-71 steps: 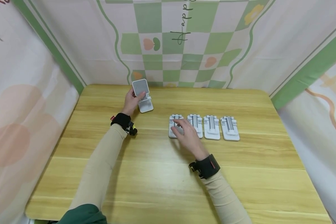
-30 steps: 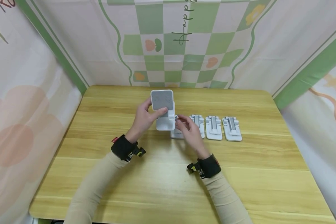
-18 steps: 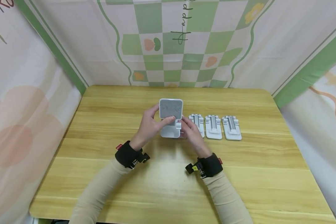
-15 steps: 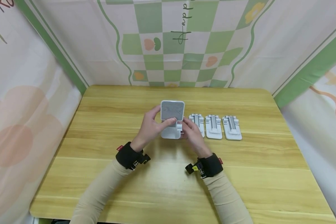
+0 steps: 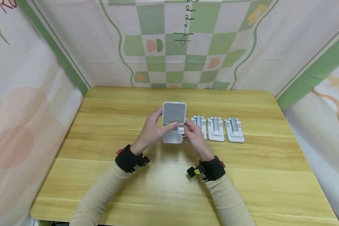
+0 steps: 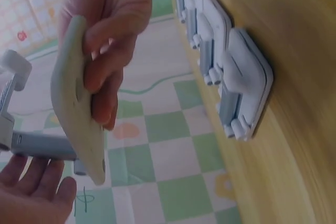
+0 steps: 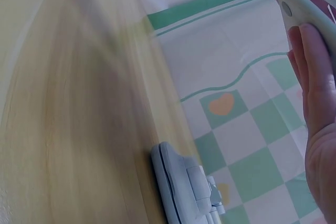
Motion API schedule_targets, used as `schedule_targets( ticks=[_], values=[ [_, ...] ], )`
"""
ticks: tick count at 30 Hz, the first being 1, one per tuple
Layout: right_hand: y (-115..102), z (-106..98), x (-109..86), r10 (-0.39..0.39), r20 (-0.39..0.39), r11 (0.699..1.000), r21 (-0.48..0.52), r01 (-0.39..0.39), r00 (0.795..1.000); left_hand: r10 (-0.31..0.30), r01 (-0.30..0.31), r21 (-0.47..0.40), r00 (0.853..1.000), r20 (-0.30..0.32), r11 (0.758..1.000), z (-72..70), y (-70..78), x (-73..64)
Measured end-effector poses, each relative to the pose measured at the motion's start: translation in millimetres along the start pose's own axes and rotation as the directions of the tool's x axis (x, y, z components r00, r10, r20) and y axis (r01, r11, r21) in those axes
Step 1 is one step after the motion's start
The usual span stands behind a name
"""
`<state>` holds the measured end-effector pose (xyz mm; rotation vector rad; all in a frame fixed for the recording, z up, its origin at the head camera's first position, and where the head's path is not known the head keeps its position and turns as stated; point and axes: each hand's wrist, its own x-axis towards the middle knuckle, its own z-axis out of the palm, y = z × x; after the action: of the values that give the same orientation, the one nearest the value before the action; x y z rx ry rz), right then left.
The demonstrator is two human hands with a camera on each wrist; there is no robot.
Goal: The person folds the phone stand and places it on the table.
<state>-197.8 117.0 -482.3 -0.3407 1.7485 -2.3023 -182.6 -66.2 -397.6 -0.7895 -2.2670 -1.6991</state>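
A white, unfolded phone stand (image 5: 174, 113) with a grey pad is held up above the middle of the table. My left hand (image 5: 153, 130) grips it from the left, thumb across its front at the stem. From the right side my right hand (image 5: 195, 138) grips the stand's lower part. In the left wrist view, my right hand's fingers (image 6: 107, 61) curl against the underside of the base plate (image 6: 73, 98), while my left hand (image 6: 37, 192) is at the grey stem (image 6: 44, 145). The right wrist view shows only part of the base (image 7: 310, 17).
Folded phone stands lie in a row on the wooden table (image 5: 164, 188), among them ones at the left (image 5: 199, 125), middle (image 5: 215, 128) and right (image 5: 234, 129). Another is hidden behind the held stand in the head view. A patterned cloth (image 5: 175, 67) hangs behind the table.
My left hand has carried the phone stand from the back left rightward to the middle. My right hand has moved from above the folded stands to grip it too; over the last half second little moved.
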Motion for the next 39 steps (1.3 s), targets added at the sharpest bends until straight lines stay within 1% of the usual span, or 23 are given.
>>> schedule_targets(
  ticks=[3, 6, 8, 10, 12, 18, 25, 33, 39],
  values=[
    [-0.2, 0.4, -0.8, -0.002, 0.004, 1.0, 0.014, 0.002, 1.0, 0.015, -0.015, -0.006, 0.998, 0.065, 1.0, -2.8, -0.6, 0.8],
    [-0.1, 0.1, -1.8, 0.004, 0.011, 1.0, 0.018, -0.004, 1.0, 0.034, -0.032, -0.022, 0.992, 0.125, 0.999, -5.6, -2.5, 2.1],
    [-0.1, -0.2, -2.4, 0.011, 0.01, 1.0, 0.013, -0.011, 1.0, 0.049, -0.046, -0.028, 0.987, 0.15, 0.999, -7.3, -4.0, 3.2],
    [-0.1, -0.2, -2.5, 0.015, 0.014, 1.0, 0.014, -0.016, 1.0, 0.06, -0.056, -0.034, 0.985, 0.161, 0.998, -9.1, -5.5, 4.3],
    [-0.2, -0.3, -2.3, 0.014, 0.019, 1.0, 0.017, -0.014, 1.0, 0.066, -0.061, -0.038, 0.985, 0.162, 0.997, -10.5, -7.0, 5.3],
    [-0.7, 0.5, -0.9, 0.009, 0.029, 0.999, 0.04, -0.01, 1.0, 0.052, -0.044, -0.053, 0.985, 0.166, 0.998, -13.3, -11.6, 8.2],
    [-1.5, 0.8, 1.1, 0.016, 0.008, 0.999, 0.032, -0.016, 1.0, 0.048, -0.038, -0.06, 0.985, 0.168, 0.997, -15.5, -15.5, 11.6],
    [0.5, -0.4, 3.0, 0.029, -0.015, 0.999, 0.036, -0.029, 0.999, 0.048, -0.037, -0.067, 0.985, 0.167, 0.997, -14.6, -17.0, 13.9],
    [1.0, -0.2, 2.5, 0.048, -0.023, 0.998, 0.029, -0.048, 0.999, 0.044, -0.036, -0.053, 0.986, 0.159, 0.998, -14.4, -19.2, 14.2]
  ],
)
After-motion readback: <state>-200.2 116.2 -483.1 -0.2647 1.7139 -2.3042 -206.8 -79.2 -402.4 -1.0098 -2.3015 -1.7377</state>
